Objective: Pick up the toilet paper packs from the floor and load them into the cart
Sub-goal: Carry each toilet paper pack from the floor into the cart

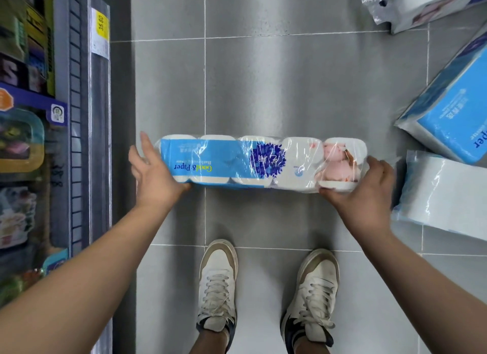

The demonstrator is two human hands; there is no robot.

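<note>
**Shop aisle: floor and shelving**

Floor [263, 90]: large glossy grey tiles, pale grout lines, streaks of overhead glare. Left of me: grey shelf unit [76, 116], yellow price tag [102, 27] on its edge, blurred packaged goods [21, 143] within.

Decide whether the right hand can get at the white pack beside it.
Probably yes: the white pack lies on the floor just right of the right hand, nothing between them. But that hand grips the long pack's end and would need to let go first.
</note>
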